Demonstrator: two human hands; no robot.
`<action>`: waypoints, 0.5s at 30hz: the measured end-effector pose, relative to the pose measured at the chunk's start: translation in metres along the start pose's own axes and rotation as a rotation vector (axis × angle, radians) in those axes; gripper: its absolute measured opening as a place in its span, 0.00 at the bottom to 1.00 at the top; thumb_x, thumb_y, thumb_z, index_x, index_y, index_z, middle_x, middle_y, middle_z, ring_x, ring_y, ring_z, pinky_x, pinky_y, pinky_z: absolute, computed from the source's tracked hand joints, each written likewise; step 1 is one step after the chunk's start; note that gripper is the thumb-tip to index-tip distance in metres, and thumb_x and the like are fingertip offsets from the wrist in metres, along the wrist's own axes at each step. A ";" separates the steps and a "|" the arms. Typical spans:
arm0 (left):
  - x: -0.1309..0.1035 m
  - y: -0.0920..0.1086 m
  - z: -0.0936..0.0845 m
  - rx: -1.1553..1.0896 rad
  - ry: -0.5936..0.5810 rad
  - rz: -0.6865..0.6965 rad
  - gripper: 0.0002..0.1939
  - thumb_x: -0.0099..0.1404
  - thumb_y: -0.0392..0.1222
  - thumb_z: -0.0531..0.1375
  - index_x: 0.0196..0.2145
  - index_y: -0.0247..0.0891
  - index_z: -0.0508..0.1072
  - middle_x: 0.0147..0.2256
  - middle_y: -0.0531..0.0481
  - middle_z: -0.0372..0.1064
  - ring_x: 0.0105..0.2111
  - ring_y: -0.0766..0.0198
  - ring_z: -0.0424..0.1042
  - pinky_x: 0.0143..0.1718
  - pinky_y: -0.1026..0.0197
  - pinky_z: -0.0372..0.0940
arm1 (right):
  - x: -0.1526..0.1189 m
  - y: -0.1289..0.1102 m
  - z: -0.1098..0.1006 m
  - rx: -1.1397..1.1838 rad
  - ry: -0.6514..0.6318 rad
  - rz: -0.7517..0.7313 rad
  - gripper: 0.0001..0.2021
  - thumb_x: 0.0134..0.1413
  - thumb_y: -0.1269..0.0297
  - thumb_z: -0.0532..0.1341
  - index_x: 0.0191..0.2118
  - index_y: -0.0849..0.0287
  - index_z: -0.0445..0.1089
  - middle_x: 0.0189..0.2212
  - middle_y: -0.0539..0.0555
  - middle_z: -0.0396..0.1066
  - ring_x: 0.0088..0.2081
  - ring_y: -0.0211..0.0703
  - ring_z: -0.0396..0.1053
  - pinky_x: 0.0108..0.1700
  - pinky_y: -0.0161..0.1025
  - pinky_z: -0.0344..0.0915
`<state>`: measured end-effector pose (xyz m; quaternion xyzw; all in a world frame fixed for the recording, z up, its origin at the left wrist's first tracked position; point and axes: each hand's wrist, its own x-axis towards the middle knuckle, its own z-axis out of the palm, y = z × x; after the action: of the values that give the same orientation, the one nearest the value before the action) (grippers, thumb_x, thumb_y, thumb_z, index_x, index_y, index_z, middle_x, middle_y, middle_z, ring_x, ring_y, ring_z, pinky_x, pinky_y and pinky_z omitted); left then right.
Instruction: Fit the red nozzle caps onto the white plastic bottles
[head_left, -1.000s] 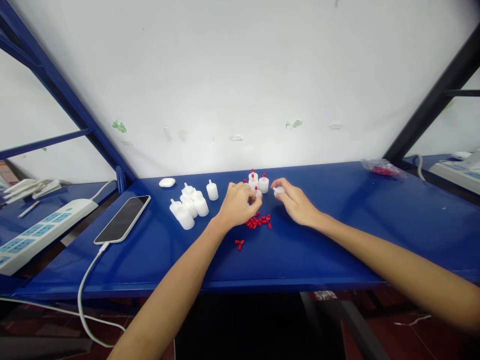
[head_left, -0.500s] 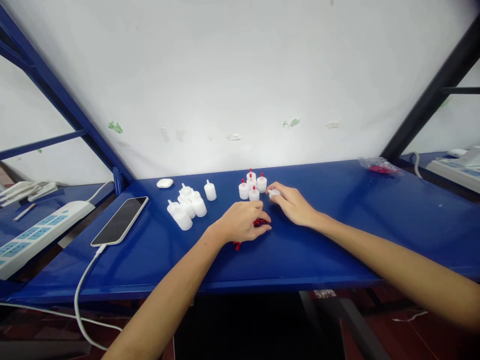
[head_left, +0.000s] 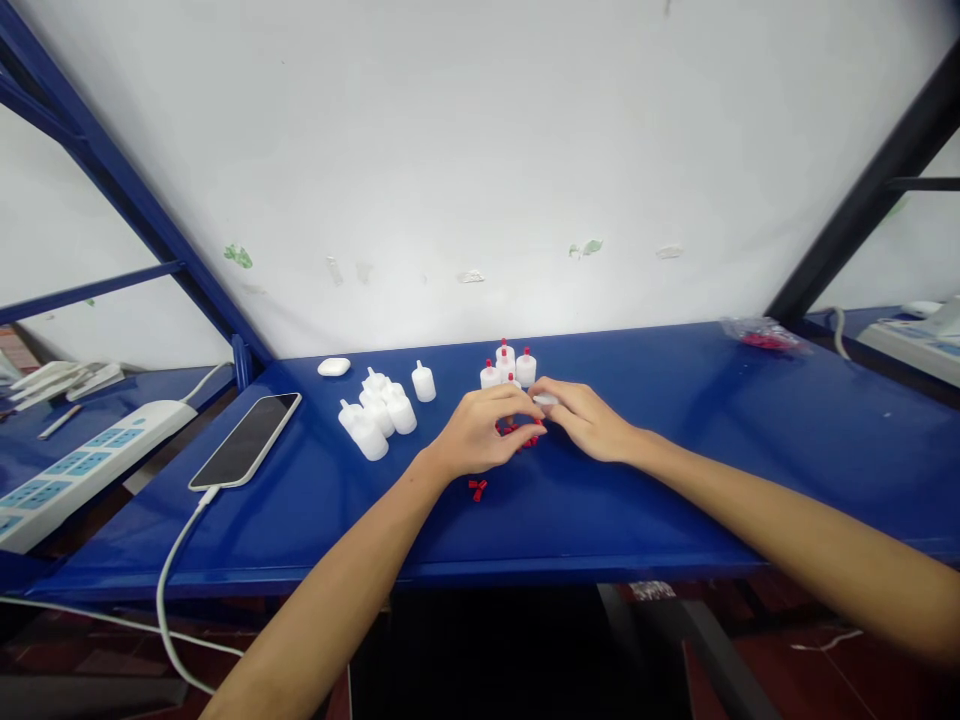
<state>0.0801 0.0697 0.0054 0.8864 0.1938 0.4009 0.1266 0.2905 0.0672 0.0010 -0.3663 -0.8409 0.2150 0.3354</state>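
Mid-shelf [head_left: 675, 480], well inside its edges, both hands' [head_left: 480, 432] grips seemingly pinch one white bottle [head_left: 545, 401].

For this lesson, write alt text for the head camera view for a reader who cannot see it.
Two bare hands meet over a blue shelf: the right hand holds a small white cap, the left hand pinches at its tip above loose red plugs. Uncapped white caps and a phone lie left.

Both bare forearms reach forward, converging — left hand [head_left: 480, 432] knuckles up, fingers curled with tips pinched; right hand [head_left: 586, 420] palm down, fingertips meeting the left's — hands touching.
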 end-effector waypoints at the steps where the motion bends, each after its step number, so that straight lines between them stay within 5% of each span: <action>1: 0.000 -0.001 0.001 0.017 0.059 0.007 0.06 0.69 0.41 0.61 0.40 0.39 0.77 0.37 0.47 0.77 0.36 0.63 0.75 0.40 0.61 0.69 | 0.000 -0.001 0.000 0.012 -0.013 -0.012 0.09 0.64 0.64 0.49 0.40 0.57 0.66 0.35 0.53 0.72 0.36 0.45 0.68 0.41 0.40 0.59; 5: 0.000 -0.003 0.002 0.102 0.186 0.031 0.05 0.69 0.40 0.61 0.40 0.39 0.76 0.37 0.48 0.78 0.36 0.64 0.76 0.41 0.61 0.70 | -0.002 -0.004 -0.001 0.039 -0.014 -0.046 0.08 0.64 0.63 0.49 0.35 0.56 0.63 0.29 0.50 0.67 0.31 0.43 0.64 0.37 0.39 0.58; 15: 0.001 0.001 0.008 0.109 0.214 0.022 0.04 0.68 0.41 0.63 0.36 0.38 0.75 0.33 0.50 0.78 0.30 0.67 0.75 0.33 0.66 0.67 | -0.004 -0.010 -0.002 -0.019 -0.006 -0.059 0.08 0.62 0.64 0.49 0.32 0.57 0.61 0.28 0.50 0.67 0.30 0.42 0.62 0.34 0.38 0.53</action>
<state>0.0874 0.0690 0.0013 0.8462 0.2180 0.4834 0.0522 0.2892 0.0586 0.0067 -0.3438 -0.8543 0.1980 0.3358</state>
